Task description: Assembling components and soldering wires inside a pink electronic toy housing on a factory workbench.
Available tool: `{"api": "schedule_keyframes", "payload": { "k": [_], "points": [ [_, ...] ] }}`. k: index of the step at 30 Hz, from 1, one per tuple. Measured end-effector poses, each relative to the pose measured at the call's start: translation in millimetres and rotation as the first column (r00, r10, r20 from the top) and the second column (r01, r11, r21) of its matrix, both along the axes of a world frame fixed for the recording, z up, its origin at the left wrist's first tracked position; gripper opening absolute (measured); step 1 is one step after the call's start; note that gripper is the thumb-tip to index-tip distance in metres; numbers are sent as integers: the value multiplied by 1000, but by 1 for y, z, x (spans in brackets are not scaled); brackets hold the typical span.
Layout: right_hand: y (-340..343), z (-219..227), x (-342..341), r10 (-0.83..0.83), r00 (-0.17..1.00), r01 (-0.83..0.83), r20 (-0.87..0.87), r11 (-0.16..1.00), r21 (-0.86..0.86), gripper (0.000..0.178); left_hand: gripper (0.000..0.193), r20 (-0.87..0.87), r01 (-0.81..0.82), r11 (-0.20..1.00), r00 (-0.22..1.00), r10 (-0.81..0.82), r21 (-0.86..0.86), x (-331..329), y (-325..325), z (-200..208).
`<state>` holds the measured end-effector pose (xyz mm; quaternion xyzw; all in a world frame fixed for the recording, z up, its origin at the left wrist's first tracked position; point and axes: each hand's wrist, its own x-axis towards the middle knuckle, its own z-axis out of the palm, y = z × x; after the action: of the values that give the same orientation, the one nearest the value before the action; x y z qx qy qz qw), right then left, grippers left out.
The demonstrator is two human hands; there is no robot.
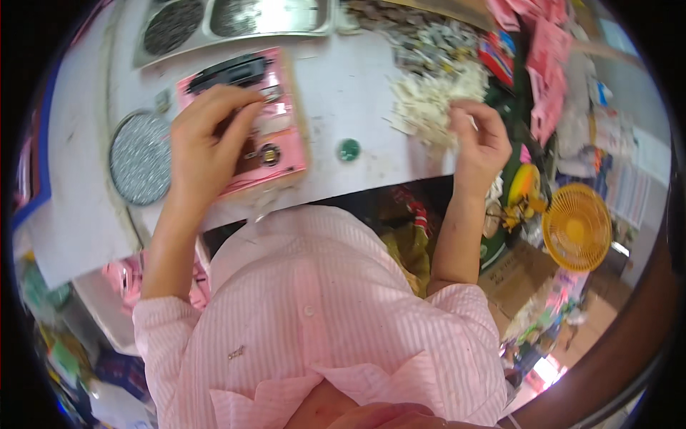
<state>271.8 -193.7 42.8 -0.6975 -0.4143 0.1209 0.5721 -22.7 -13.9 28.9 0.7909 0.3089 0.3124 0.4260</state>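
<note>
My left hand is over a pink plastic housing, its thumb and forefinger brought together near the upper middle. Whatever lies between those fingertips is too small to make out. A long black part sits along the housing's far end, and a small round dark piece with a pale centre is set in its near half. At the edge of a heap of thin white pieces, my right hand has its fingers curled and the thumb close to them. Anything in that pinch cannot be made out.
A round dish of small silvery parts stands left of the housing. Metal trays line the far side. A green round object lies mid-table. Pink pieces pile up far right; a yellow basket is at right.
</note>
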Motion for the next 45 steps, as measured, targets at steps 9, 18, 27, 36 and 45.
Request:
{"api": "schedule_keyframes", "payload": {
  "k": [9,18,27,36,45],
  "points": [
    [-138,8,99,-583,588,715,-561,699,23,18,8,7,-79,990,997,80,-118,2,-10,0],
    [-230,21,145,-562,658,752,-502,529,393,24,7,-26,-46,935,998,59,351,11,5,-10],
    [-74,-13,-13,-74,928,159,-366,965,206,29,6,-96,-76,876,986,138,477,16,5,-25],
    [21,-23,-84,385,920,-381,-69,922,69,28,7,-48,-98,861,989,140,500,19,6,-31],
    [30,-29,-86,402,915,-401,-32,915,41,27,6,-81,-96,842,983,163,531,20,5,-26]
  ]
}}
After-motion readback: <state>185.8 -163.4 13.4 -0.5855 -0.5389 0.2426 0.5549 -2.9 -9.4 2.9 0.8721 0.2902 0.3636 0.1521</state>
